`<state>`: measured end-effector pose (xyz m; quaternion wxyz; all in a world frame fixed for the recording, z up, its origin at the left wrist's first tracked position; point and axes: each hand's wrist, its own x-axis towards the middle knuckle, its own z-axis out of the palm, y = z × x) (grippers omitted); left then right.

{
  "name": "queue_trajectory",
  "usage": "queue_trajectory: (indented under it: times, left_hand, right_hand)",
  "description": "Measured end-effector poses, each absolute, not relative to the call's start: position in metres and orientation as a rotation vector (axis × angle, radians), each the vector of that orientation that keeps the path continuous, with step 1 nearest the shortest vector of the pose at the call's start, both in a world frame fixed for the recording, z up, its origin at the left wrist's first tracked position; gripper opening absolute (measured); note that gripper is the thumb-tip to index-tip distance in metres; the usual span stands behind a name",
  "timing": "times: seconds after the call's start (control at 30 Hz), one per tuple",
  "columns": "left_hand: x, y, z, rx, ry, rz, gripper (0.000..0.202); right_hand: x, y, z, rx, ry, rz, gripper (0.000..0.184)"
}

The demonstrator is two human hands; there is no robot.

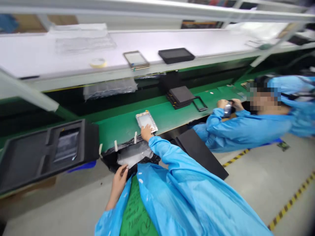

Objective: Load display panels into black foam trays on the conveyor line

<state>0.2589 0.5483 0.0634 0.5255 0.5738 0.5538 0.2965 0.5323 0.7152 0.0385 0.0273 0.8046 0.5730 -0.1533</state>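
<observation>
Glass-faced display panel [147, 120] in a gold-toned frame lies flat on the green belt [169, 119], near the belt's front edge, w/ the RH [147, 132] resting on its lower edge, fingers laid out straight and not clenched round it. Judging by looks, it's stiff, fairly light, fragile and slick on the face, so best held by the frame edges, not the glass. LH [119, 182] is down at the lip of a black plastic bag [109, 158], fingers curled in against it; can't tell if they're actually pinching it. Clear film [133, 155] bulges from the bag, soft and slippery-looking, so prob. hard to grip cleanly. Left of that sits a black foam tray [86, 141] w/ cut-out pockets. Further along the belt: a stack of dark panels [180, 96] and an open black frame [200, 104]. Co-worker in a blue gown [246, 127] works at the right, both hands round a small shiny item [228, 109]. Above runs a white shelf [69, 62] w/ a tape roll [97, 63]; below, grey floor [258, 183] marked w/ yellow-black hazard tape [290, 203].
</observation>
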Motion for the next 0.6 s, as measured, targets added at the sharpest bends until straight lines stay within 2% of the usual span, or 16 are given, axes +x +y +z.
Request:
queue_trajectory:
  times: [0.17,0.27,0.33,0.47,0.6]
  left_hand:
    - [0.248,0.539,0.053,1.237,1.384,0.541,0.048]
    - [0.255,0.546,0.049,1.129,1.340,0.468,0.047]
    - [0.269,0.553,0.055,1.061,1.267,0.478,0.045]
    - [0.314,0.579,0.081,0.859,1.096,0.516,0.048]
    - [0.369,0.606,0.108,0.719,1.009,0.500,0.053]
  right_hand:
    - [0.542,0.709,0.050,2.524,1.940,-0.642,0.056]
    - [0.559,0.704,0.071,2.568,2.012,-0.524,0.057]
    - [0.572,0.692,0.089,2.646,2.050,-0.435,0.055]
    - [0.580,0.641,0.121,2.740,2.083,-0.491,0.046]
    - [0.551,0.565,0.132,2.544,2.512,-0.077,0.029]
